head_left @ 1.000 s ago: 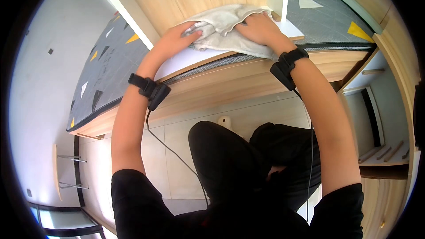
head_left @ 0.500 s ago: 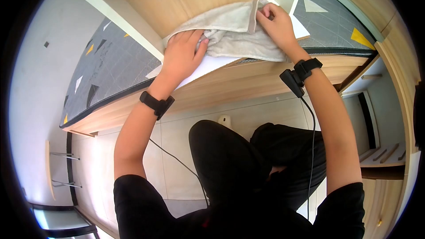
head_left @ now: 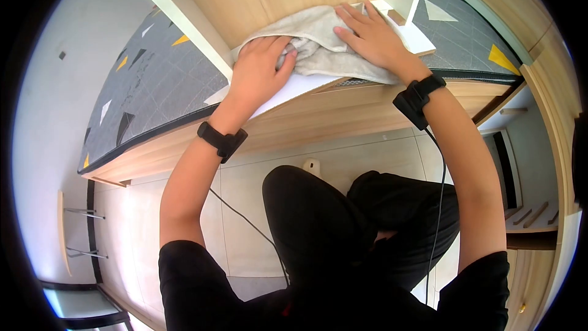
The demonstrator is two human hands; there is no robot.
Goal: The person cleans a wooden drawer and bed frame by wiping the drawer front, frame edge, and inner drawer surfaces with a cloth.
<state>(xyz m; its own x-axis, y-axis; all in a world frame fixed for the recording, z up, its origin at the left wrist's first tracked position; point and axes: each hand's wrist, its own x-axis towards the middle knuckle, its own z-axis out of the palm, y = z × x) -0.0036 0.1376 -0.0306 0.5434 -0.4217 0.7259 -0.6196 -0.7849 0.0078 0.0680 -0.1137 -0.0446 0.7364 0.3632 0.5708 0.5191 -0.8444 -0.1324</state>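
A pale grey cloth (head_left: 315,27), rumpled and partly folded, lies in the lower part of a wooden box-like shelf unit with white side panels (head_left: 184,21). My left hand (head_left: 262,70) rests at the cloth's left end, thumb apart from the fingers; the fingertips are partly hidden at a fold. On the right end of the cloth, my right hand (head_left: 376,40) lies flat with its fingers spread. A white board (head_left: 288,91) with a brown edge shows under the cloth. Black straps with small devices (head_left: 223,141) sit on both wrists.
The unit stands on a grey patterned mattress (head_left: 165,79) with a wooden bed frame (head_left: 294,119). Cables (head_left: 248,224) run down from the wrist devices. An open wooden cabinet (head_left: 533,165) stands at the right. A folding-legged wooden panel (head_left: 64,233) is at the left.
My right hand has let go of the cloth's raised edge and now lies spread on the cloth. That edge has dropped and folded over. My left hand stays nearly in place.
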